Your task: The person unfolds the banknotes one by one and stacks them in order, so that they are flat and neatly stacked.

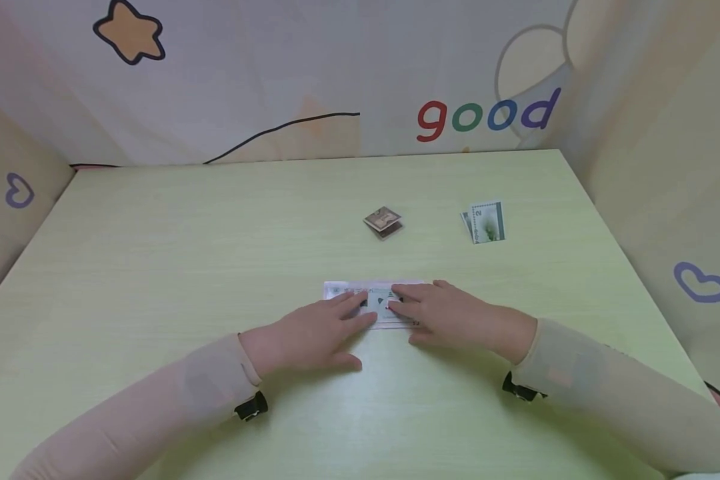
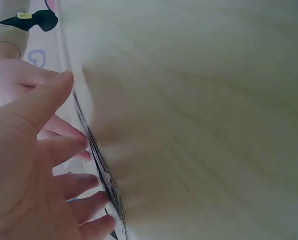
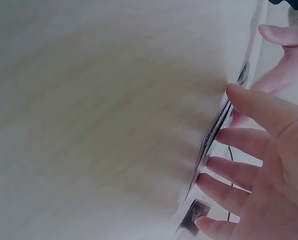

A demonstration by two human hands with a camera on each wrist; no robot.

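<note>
A pale strip of printed paper [image 1: 381, 301] with a pinkish edge and dark marks lies flat on the table in the head view. My left hand [image 1: 312, 333] rests its straight fingers on the strip's left part, thumb spread toward me. From the other side, my right hand [image 1: 456, 317] lays its extended fingers over the right part. Both wrist views catch the strip nearly edge-on, as thin stacked layers [image 2: 106, 177]; how many cannot be told. The fingertips of my right hand [image 3: 274, 155] touch that edge. Parts of the print are hidden beneath the fingers.
Behind the strip lies a small folded brown printed paper [image 1: 383, 220]. Farther right is a green-and-white printed paper [image 1: 489, 223] marked 2, overlapping another piece. The light wooden table [image 1: 174, 247] meets patterned curtains [image 1: 312, 73] at the back and sides.
</note>
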